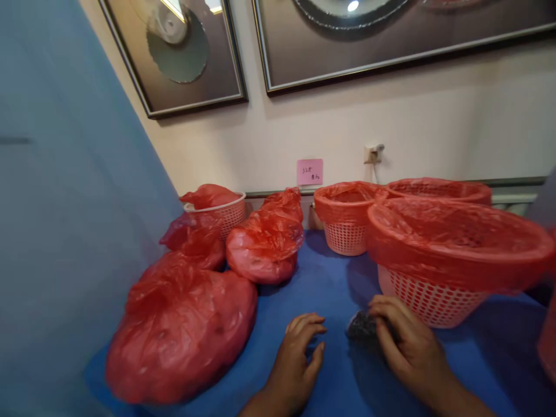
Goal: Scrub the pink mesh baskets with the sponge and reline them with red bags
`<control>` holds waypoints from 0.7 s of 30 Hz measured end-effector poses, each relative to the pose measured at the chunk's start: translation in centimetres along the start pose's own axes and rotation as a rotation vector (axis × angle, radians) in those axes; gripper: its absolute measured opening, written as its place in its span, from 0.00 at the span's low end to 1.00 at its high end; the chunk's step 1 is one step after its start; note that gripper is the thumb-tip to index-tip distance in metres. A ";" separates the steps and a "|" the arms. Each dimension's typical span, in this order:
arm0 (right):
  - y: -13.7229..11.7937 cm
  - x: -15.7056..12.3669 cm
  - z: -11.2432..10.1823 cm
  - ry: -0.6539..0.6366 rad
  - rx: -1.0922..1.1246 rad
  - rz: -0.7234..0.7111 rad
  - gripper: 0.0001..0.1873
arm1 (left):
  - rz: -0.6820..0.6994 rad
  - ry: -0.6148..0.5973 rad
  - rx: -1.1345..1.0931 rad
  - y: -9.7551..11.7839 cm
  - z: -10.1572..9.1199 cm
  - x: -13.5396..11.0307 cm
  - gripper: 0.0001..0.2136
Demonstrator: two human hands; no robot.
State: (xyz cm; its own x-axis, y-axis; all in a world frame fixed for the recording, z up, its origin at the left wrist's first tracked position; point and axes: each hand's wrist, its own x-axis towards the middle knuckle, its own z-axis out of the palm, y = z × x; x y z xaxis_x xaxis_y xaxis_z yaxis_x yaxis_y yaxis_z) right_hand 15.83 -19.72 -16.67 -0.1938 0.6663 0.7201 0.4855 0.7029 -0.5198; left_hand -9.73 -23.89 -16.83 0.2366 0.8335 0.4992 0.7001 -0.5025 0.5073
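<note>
My right hand grips the edge of a small dark packet, blackish with a shiny, plastic-like surface, just above the blue table. What is inside the packet I cannot make out. To its left, my left hand is held over the table with fingers slightly curled and the thumb apart, nothing between them. Close beyond my right hand stands a large pink mesh basket lined with a red plastic bag. Left of my left hand lies a big, filled red plastic bag.
Farther back are another filled red bag, a white-rimmed basket and a smaller lined basket. One more red-lined basket stands behind the large one. A pink note and a socket are on the wall; a blue panel rises at left.
</note>
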 end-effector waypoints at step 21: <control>5.6 -1.4 11.8 -0.664 0.245 0.291 0.09 | -0.630 0.120 0.989 -21.0 -35.3 27.0 0.38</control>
State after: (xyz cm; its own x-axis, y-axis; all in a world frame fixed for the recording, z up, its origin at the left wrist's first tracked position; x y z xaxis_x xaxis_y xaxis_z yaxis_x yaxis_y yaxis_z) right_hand 8.79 -13.75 -25.98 -0.5968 0.7880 0.1514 0.4072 0.4600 -0.7890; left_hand -41.83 1.06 10.78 -0.3654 0.8176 0.4450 0.9012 0.4305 -0.0509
